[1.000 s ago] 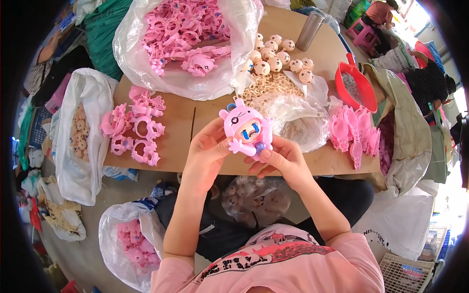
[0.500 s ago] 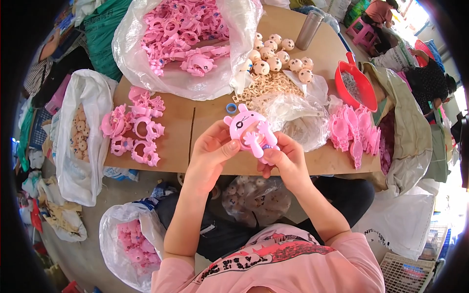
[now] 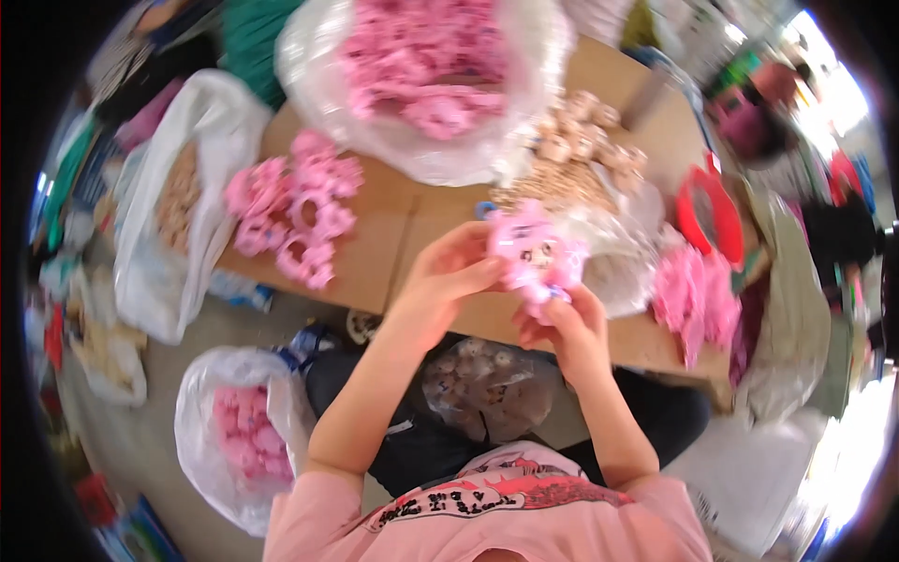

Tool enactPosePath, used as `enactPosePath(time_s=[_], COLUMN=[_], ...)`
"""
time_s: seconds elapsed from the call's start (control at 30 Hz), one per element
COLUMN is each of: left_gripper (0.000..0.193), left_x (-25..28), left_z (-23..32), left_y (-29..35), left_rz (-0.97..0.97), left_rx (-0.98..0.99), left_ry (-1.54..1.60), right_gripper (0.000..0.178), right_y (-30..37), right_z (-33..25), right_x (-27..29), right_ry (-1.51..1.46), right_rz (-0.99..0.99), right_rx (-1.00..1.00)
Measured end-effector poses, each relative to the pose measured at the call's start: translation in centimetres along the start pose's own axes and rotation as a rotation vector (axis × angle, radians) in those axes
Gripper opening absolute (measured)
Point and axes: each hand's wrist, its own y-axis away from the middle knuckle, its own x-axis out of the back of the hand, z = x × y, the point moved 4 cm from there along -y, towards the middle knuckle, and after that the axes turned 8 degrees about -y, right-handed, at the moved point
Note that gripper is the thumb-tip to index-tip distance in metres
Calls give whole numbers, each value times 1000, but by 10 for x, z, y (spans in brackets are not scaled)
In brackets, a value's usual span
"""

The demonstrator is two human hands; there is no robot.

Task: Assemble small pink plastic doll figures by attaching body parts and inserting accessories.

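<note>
A pink plastic animal toy [image 3: 534, 251] with a small pale face at its middle is held up over the near edge of the table. My left hand [image 3: 457, 267] grips its left side, fingers closed around the edge. At its lower right, my right hand [image 3: 578, 328] pinches it near a small purplish-blue part. Motion blurs the toy's finer details. Just behind it lie a blue ring [image 3: 485, 210], a pile of small beige parts [image 3: 552, 184] and beige balls with face markings [image 3: 573, 131].
A large clear bag of pink parts [image 3: 421, 70] stands at the back of the brown table [image 3: 375, 211]. Pink toy pieces [image 3: 304, 211] lie left, more pink parts [image 3: 695, 290] right, beside a red scoop [image 3: 709, 215]. A crumpled clear bag [image 3: 618, 262] sits beside the toy.
The view has shifted, and the toy with both hands now appears farther right. Its pale face shows now, where the pink paws covered it before. Both hands keep their hold.
</note>
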Motion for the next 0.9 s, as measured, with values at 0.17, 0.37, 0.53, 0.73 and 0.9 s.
enactPosePath(time_s=[0.17,0.37,0.53,0.73,0.9], left_gripper=[27,31,23,27,28], left_x=[15,29,33,36,35], left_z=[-13,-71,-60,-42,-25], left_y=[-12,-23,-31,-15,-9], left_rz=[243,823,448,452,445], left_rx=[62,-8,167,233,108], left_ry=[290,320,125,81,93], right_gripper=[35,35,32,19,32], right_y=[-11,-10,15,26,-97], right_z=[8,-4,91,138,4], right_x=[16,-154,-268,-284,-228], right_ry=[1,510,845,886,800], right_rz=[15,-759,-1226,-1230,-709], right_rx=[171,287,613,968,739])
